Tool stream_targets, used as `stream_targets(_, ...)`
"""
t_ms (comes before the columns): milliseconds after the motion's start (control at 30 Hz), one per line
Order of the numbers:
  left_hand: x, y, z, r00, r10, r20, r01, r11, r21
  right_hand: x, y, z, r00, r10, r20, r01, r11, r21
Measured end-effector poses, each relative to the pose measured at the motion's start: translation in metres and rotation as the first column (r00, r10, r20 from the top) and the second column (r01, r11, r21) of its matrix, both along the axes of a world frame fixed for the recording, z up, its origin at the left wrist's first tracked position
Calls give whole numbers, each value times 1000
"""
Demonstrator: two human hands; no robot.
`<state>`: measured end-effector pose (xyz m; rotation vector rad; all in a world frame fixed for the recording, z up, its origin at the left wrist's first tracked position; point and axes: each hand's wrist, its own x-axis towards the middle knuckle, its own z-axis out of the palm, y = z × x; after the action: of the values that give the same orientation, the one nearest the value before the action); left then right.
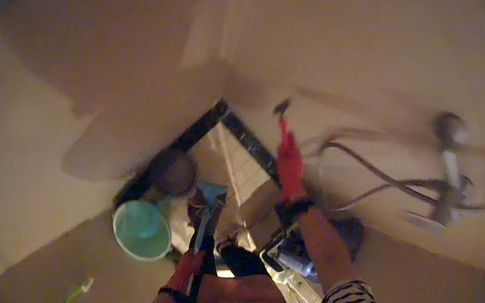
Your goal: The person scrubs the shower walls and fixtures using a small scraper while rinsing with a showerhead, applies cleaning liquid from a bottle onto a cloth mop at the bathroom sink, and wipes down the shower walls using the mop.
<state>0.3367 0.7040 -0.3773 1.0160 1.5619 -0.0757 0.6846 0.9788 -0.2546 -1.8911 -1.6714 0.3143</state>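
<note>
My right hand (290,166), in a red glove, reaches forward against the beige wall. Its fingers are closed round a small scrubbing tool with a dark head (282,107), which is near or on the wall; blur hides its exact shape. Low in the view, near my body, my left hand (190,263), also gloved in red, is closed round the long handle of a teal-headed tool (211,194). The teal head points forward, over the floor between my arms. A green bucket (142,231) stands to the left of my left hand.
A dark border (253,145) runs along the floor corner. To the right, a hand shower (451,132) and looping hose (374,170) are on the wall. A round dark container (173,172) sits behind the bucket. A bottle (295,263) lies right of centre, and a small green-white item (79,292) lower left.
</note>
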Motion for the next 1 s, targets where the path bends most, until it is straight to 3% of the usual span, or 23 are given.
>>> stream_targets(33,6,12,20,1000,-3,30,1,998,68,18,-36,-11,993,30,112,-12,986,-164)
stream_targets(67,12,25,39,998,-10,62,1,990,143,11,-71,35,885,153,440,137,817,-559)
stream_targets(100,18,35,59,996,-16,90,-4,975,220,17,-117,46,915,98,393,-15,978,-209)
stream_targets(167,30,51,96,984,-18,175,-43,939,341,33,-194,63,947,7,320,112,930,-349)
stream_targets(200,35,57,111,969,-22,245,-75,921,382,33,-224,90,972,-177,154,223,901,-373)
stream_targets(233,40,64,125,949,-32,314,-108,902,418,33,-253,118,929,-369,-12,336,859,-387)
stream_targets(267,47,72,150,934,55,354,-180,926,331,28,-278,164,832,-538,-137,448,796,-407)
stream_targets(300,59,84,174,909,138,393,-247,938,242,36,-303,168,809,-571,-140,498,792,-353)
stream_targets(333,69,99,211,897,69,437,-212,934,288,41,-326,175,737,-627,-252,613,777,-141)
stream_targets(367,82,109,232,945,40,326,-153,932,329,53,-339,172,666,-643,-378,711,700,63)
stream_targets(400,95,118,253,978,14,208,-89,930,357,60,-341,211,633,-643,-431,758,628,177)
stream_targets(433,102,122,270,977,6,214,-92,916,391,63,-344,254,604,-633,-484,792,546,275)
stream_targets(467,113,129,283,966,-19,257,-97,897,431,105,-346,235,690,-597,-410,717,484,502)
stream_targets(533,131,139,310,928,-87,363,-112,863,492,113,-329,345,594,-500,-630,795,485,365)
stream_targets(567,128,149,327,911,-120,394,-107,854,508,125,-310,401,756,-585,-294,624,508,594)
stream_targets(633,130,161,346,886,-181,426,-86,840,536,153,-281,425,755,-656,-19,478,530,700)
stream_targets(700,131,165,360,875,-218,433,-70,827,558,167,-261,427,729,-670,-136,566,480,670)
stream_targets(767,136,167,368,866,-236,440,-63,822,566,159,-246,471,768,-622,-152,582,581,569)
stream_targets(833,134,165,371,864,-244,441,-58,821,568,162,-224,516,763,-641,-86,510,515,688)
stream_targets(900,129,164,372,862,-246,444,-55,824,563,162,-214,557,741,-652,-162,576,492,653)
stream_targets(967,119,163,370,867,-244,434,-50,825,563,153,-216,540,705,-663,-251,649,461,604)
stream_targets(1000,118,163,370,868,-240,434,-51,827,561,154,-219,516,754,-613,-237,548,387,742)
